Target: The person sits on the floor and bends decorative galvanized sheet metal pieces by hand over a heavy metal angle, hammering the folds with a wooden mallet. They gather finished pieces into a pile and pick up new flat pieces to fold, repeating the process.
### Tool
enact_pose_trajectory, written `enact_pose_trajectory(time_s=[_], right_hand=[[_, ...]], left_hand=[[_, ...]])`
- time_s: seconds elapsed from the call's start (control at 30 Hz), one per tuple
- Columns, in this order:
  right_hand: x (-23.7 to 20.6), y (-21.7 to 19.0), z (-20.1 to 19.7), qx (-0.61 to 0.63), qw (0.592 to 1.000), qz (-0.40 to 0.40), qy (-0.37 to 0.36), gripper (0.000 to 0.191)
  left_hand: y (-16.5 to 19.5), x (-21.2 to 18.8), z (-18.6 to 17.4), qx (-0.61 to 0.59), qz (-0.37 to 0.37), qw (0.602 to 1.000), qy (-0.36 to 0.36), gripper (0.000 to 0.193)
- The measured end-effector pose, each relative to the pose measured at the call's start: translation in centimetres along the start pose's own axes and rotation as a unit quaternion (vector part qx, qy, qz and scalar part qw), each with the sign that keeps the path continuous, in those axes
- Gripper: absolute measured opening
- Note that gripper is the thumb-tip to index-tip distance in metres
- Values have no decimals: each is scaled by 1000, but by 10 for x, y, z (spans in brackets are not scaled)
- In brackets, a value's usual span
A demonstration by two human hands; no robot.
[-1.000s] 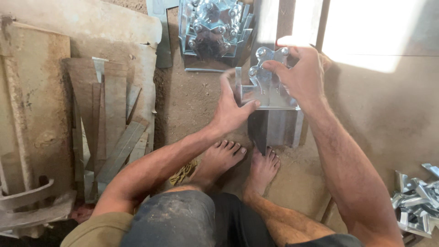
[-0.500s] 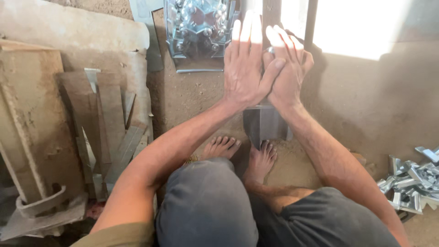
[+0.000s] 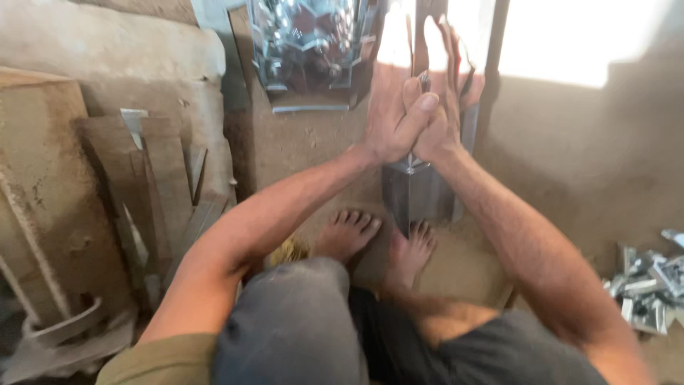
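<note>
1. Far left: wooden planks (image 3: 153, 192) and scrap boards leaning on a sandy floor (image 3: 313, 150); curved metal strips (image 3: 50, 335) at bottom left; nothing here touched.
2. Top centre: a tray of shiny metal pieces (image 3: 310, 53) stands on the ground, well apart from the feet; it looks full, so some pieces seem already finished or stocked; which of the two, cannot tell.
3. Centre: left hand (image 3: 392, 107) flat, fingers straight up, thumb hooked across; it presses against the right hand (image 3: 445, 107), palms together; a thin metal piece (image 3: 422, 82) is squeezed between them, only its edge showing near the thumb.
4. Grip: both hands closed flat on the metal piece, a sandwich hold and not a finger pinch.
5. Below the hands: a steel block (image 3: 420, 189) upright on the floor, just beyond the bare feet (image 3: 377, 239); the piece is above it, touching or not, cannot tell.
6. Far right: loose pile of metal parts (image 3: 648, 281) on the ground, near the right arm; likely waiting stock.
7. Judgement: mid-way on one piece, pressing in hand; placing it and the pile apparently left.
</note>
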State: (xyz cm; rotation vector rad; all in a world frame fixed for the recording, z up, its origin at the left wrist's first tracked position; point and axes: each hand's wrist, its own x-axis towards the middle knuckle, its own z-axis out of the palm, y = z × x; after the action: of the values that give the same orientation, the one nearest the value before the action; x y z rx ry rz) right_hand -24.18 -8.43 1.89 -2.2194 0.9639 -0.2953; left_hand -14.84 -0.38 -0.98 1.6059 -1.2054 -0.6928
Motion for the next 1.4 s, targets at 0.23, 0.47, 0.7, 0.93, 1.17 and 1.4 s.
enact_pose_trajectory(time_s=[0.23,0.47,0.7,0.93,1.17,1.4], right_hand=[[-131,1,-70,3,971,45,235,51],[-378,60,-36,-272,885,338,171,65],[-420,105,-81,-179,852,490,40,47],[-355,21,-130,67,928,351,108,40],[-259,2,-69,319,916,223,95,27],[-227,12,-53,269,926,259,47,44]], left_hand=[[15,-19,-52,14,-37,999,-36,80],[-3,-46,-45,-29,-46,995,-86,109],[-7,-38,-47,-45,-68,993,-90,113],[-3,-37,-55,-48,-61,992,-97,121],[11,-33,-61,-27,-84,991,-96,121],[21,-31,-64,-33,-99,989,-100,124]])
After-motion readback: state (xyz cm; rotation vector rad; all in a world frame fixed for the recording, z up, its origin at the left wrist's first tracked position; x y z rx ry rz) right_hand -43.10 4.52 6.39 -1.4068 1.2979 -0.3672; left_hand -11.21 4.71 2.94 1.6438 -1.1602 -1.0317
